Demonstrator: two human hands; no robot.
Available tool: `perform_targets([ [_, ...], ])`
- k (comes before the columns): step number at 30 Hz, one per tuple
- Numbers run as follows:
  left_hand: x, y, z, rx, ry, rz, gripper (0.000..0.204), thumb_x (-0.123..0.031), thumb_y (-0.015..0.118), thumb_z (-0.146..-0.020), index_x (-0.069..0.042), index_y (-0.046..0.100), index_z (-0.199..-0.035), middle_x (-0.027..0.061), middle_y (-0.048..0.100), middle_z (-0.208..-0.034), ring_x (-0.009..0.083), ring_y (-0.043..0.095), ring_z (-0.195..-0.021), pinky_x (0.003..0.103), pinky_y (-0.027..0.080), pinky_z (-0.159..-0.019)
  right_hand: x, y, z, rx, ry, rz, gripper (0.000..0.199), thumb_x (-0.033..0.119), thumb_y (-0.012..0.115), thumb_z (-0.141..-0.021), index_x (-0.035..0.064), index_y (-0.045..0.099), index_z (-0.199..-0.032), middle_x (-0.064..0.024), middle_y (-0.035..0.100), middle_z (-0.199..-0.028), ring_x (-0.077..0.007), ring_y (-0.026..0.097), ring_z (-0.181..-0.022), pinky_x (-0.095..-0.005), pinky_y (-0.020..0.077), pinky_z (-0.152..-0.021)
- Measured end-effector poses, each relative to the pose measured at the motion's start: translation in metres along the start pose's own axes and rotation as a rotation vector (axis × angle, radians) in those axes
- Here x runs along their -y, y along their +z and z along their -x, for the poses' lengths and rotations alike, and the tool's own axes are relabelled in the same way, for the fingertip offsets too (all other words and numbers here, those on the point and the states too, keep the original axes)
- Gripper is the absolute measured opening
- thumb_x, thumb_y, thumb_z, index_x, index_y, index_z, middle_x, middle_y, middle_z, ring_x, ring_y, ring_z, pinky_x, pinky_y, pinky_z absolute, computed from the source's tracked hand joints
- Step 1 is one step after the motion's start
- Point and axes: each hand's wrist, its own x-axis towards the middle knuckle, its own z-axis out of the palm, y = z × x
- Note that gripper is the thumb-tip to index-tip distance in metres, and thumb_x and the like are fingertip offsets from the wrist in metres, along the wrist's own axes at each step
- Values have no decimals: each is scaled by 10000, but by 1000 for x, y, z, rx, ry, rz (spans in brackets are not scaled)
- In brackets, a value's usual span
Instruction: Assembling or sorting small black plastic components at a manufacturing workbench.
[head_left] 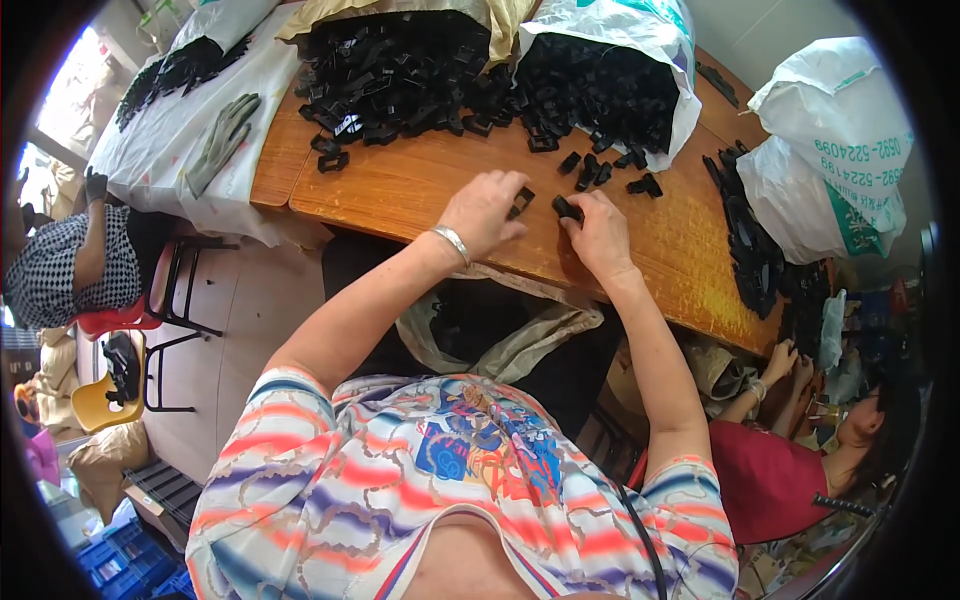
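Fingers of the left hand [484, 215] seem to pinch a black frame [520, 203], the right hand [603, 236] a black clip [567, 208], over the wooden table [385, 190] — a slack hold could drop either off its edge.

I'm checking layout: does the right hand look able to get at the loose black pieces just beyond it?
Probably yes: only bare tabletop separates the right hand, holding a black part, from those pieces.

Workshop, by all signs. Worn wooden table [370, 192]; loose black parts [390, 80] heaped at mouths of open sacks [600, 26]. Seated co-worker in checked top [75, 250] left, co-worker in red [760, 480] right. Blue crates [125, 558] lower left.
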Motion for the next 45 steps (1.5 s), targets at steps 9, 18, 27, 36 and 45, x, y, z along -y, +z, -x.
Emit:
perform_targets([
  [9, -1, -5, -15, 166, 192, -244, 251, -86, 648, -784, -118, 657, -1032, 120, 558, -1002, 310, 568, -984, 401, 527, -809, 14, -8, 5, 82, 48, -64, 236, 126, 778, -757, 29, 644, -925, -144, 661, -959, -364, 648, -893, -444, 516, -764],
  [18, 12, -12, -9, 153, 128, -153, 253, -148, 770, -738, -95, 687, -971, 102, 570, -1030, 299, 540, -1023, 375, 502, -850, 7, -4, 8, 14, -34, -229, 223, 32, 749, -759, 8, 625, -944, -162, 647, -957, -378, 639, -855, -433, 521, -751],
  [27, 21, -7, -6, 166, -7, -40, 275, -178, 781, -739, -81, 700, -984, 80, 604, -998, 284, 555, -1007, 386, 494, -876, 31, 13, -2, -44, -221, -244, 260, 0, 725, -759, 30, 664, -1010, -136, 614, -944, -347, 640, -840, -407, 533, -732],
  [36, 24, -7, -7, 138, -17, -22, 239, -168, 761, -738, -91, 707, -958, 59, 617, -964, 274, 561, -971, 380, 488, -854, 35, 23, 7, -92, -479, 188, 289, 19, 620, -765, -2, 637, -1053, -107, 539, -934, -265, 625, -844, -343, 546, -693],
  [45, 12, -19, -12, 343, -19, -24, 277, -139, 740, -745, -61, 711, -1009, 107, 640, -1011, 295, 578, -1044, 378, 487, -923, 27, 32, 24, -66, -420, 249, 294, 53, 602, -798, 14, 621, -1088, -133, 545, -953, -296, 639, -838, -385, 551, -703],
])
